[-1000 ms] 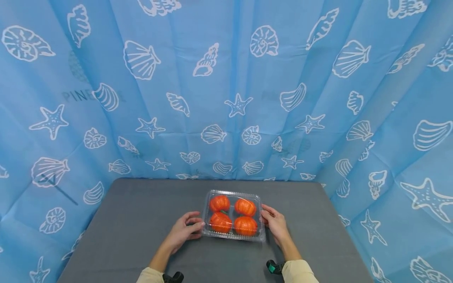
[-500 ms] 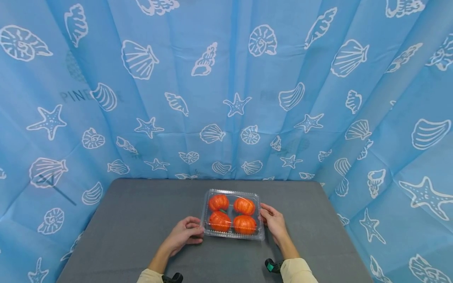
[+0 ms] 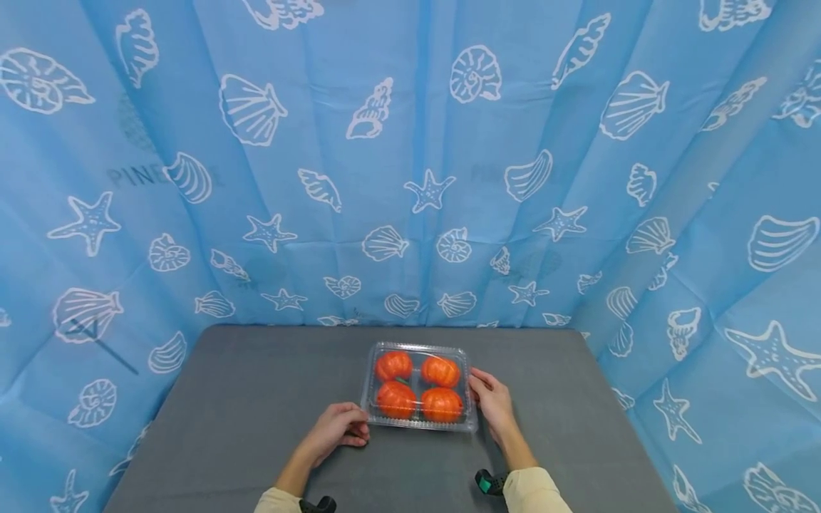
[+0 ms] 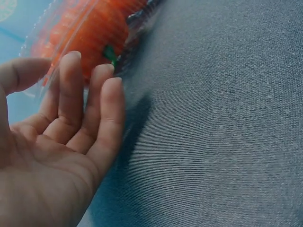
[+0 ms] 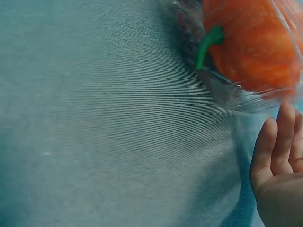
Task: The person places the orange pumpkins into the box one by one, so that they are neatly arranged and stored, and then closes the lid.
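A clear plastic box (image 3: 414,422) stands on the grey-covered table, its lid down over several small orange pumpkins (image 3: 442,404) in separate compartments. At its near left corner is my left hand (image 3: 336,432); thumb and index finger pinch the edge, while the other fingers bend loosely beside it. One pumpkin (image 4: 90,35) with a green stem shows through the plastic in the left wrist view. On the opposite side, the right hand (image 3: 497,406) touches the box wall with fairly straight fingers (image 5: 284,137). That hand's thumb is out of the right wrist view.
The grey table (image 3: 269,370) stretches around the box on all sides. Behind it and at both sides hangs a blue curtain (image 3: 410,214) with white seashell and starfish prints. Black straps (image 3: 490,482) sit on both wrists.
The box has shifted slightly to the left, and the right hand has moved along with it. My left fingers have drawn closer together and curled more at the box corner.
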The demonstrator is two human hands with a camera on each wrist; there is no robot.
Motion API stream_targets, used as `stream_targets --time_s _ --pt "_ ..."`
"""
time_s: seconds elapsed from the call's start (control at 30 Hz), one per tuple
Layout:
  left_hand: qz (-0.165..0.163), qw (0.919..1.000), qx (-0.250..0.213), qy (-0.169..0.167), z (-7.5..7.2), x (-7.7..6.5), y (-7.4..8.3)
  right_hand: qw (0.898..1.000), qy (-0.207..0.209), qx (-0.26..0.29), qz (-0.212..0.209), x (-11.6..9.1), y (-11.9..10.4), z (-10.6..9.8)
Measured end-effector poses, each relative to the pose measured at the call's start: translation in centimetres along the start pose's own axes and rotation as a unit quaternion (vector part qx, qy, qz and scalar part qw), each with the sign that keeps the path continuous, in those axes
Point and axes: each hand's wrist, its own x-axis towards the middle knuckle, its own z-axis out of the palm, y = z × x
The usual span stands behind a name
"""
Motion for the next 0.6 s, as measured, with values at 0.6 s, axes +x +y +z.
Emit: stream_targets --time_s 0.6 --pt "0.056 0.991 0.031 0.117 1.1 0.7 -0.8 0.993 -0.106 -0.037 0.026 -3.2 2.6 -1.2"
